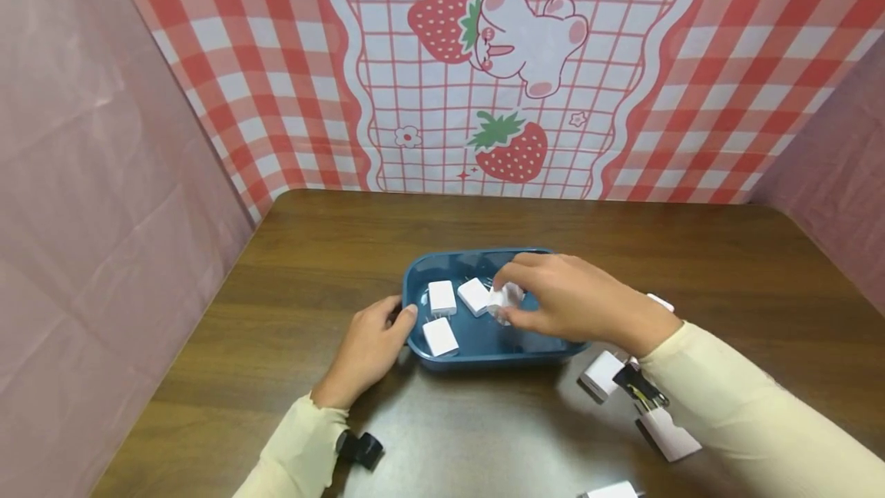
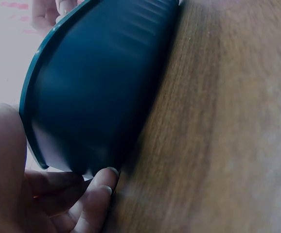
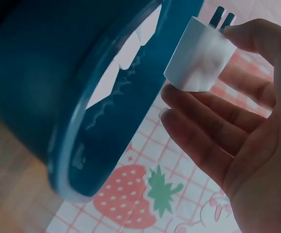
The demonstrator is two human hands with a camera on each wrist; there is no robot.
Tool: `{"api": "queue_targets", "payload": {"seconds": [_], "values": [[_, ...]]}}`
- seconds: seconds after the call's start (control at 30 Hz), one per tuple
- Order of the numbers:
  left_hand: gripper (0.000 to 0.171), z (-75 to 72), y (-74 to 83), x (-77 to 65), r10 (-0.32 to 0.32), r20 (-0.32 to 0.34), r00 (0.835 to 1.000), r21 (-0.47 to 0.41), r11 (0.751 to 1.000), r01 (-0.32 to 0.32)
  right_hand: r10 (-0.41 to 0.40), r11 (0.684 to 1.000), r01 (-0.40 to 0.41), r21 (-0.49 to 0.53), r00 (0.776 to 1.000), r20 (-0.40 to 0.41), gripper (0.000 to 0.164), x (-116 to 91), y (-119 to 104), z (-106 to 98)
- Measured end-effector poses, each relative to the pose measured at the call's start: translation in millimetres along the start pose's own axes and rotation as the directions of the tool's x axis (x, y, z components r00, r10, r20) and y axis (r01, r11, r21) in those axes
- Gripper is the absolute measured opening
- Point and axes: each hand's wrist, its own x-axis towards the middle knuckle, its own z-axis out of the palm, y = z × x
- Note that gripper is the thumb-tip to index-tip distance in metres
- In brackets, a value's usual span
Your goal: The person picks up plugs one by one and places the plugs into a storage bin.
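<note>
A white charger [image 3: 201,56], its two prongs toward the upper right of the right wrist frame, is held over the interior of the blue tub [image 1: 477,360], near the centre of the head frame. The right hand [image 1: 574,294] pinches it, thumb at the pronged end and a fingertip by the opposite end, the fingers parted only by the charger; the others extend loosely. Such a hold probably keeps the fingertips clear of the chargers below. Three more chargers [image 1: 442,297] lie in the left half of the tub, two along its left end and one nearer the middle. The left hand [image 1: 369,344] grips that end, thumb on the rim and fingers bent against the outer wall, presumably to steady it. At lower right of the head frame, loose chargers [image 1: 603,375] lie on the wooden table [image 1: 332,267], some partly covered by the right sleeve [image 1: 747,398]; a checked cloth [image 1: 270,68] hangs behind
</note>
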Motion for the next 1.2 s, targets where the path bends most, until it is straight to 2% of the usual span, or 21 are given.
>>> {"api": "queue_targets", "payload": {"seconds": [0.27, 0.43, 0.67, 1.2], "values": [[0.040, -0.6, -0.7, -0.4, 0.006, -0.006, 1.000, 0.000, 1.000, -0.006, -0.066, 0.994, 0.076, -0.083, 0.992, 0.111, 0.030, 18, -9, 0], [0.040, -1.3, 0.7, 0.1, 0.005, -0.007, 1.000, -0.003, 1.000, -0.005, -0.099, 0.984, 0.123, -0.132, 0.979, 0.176, 0.033, 27, -13, -1], [0.042, -2.0, 3.9, 0.9, -0.010, 0.009, 1.000, -0.004, 1.000, 0.010, -0.092, 0.985, 0.130, -0.117, 0.954, 0.286, 0.038, 36, -20, 0], [0.042, -1.1, -0.6, 1.1, -0.002, 0.016, 1.000, -0.001, 1.000, 0.002, -0.100, 0.978, 0.162, -0.132, 0.916, 0.388, 0.033, 50, -27, 21]]}}
